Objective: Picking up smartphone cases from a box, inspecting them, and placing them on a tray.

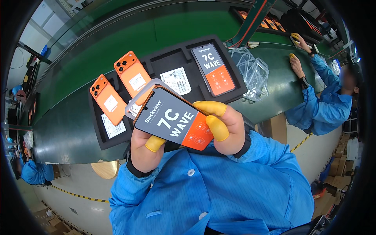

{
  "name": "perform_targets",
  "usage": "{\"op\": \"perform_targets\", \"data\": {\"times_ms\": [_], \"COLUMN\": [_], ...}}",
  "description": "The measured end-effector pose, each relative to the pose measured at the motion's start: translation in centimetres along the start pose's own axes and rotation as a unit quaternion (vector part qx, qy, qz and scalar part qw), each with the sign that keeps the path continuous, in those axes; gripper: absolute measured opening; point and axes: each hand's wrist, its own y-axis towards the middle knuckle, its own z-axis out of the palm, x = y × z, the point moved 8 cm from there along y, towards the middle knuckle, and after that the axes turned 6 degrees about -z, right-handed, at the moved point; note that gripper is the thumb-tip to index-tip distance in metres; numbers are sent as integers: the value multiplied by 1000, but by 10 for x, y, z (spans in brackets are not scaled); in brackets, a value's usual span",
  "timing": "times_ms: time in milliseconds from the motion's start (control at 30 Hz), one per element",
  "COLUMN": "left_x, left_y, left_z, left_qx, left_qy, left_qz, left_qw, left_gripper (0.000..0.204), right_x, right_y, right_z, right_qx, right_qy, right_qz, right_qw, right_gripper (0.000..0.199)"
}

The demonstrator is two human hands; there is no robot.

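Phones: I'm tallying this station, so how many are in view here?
4 near the person: one in both hands, two orange ones lying back-up and one screen-up in the black tray. Distant trays may hold more.

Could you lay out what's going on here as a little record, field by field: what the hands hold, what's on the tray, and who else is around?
held: grey-and-orange smartphone with screen film, partly in a clear soft case
left hand: grips the phone's lower edge, yellow finger cot on thumb
right hand: grips the phone's right end, yellow cots on fingers
tray: black foam tray with two orange phones face down and one face up
beside tray: pile of clear cases
surface: green conveyor belt
nearby: a co-worker's blue sleeve
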Motion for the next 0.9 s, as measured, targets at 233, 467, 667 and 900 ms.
{"op": "perform_targets", "data": {"times_ms": [233,467,667,900], "left_x": [-2,-19,-25,-35], "left_y": [2,-4,-2,-10], "left_z": [2,7,8,12], "left_qx": [0,52,51,-34], "left_qy": [52,128,179,176], "left_qz": [-15,-7,20,31], "left_qw": [999,990,982,983], "left_gripper": [41,58,49,30], "right_x": [-3,-7,-12,25], "right_y": [4,3,2,20], "right_z": [1,6,8,15], "right_qx": [-22,-6,-32,59], "right_qy": [11,9,8,-260], "right_qz": [12,26,45,-85], "right_qw": [1000,1000,998,960], "right_gripper": [32,31,31,30]}}
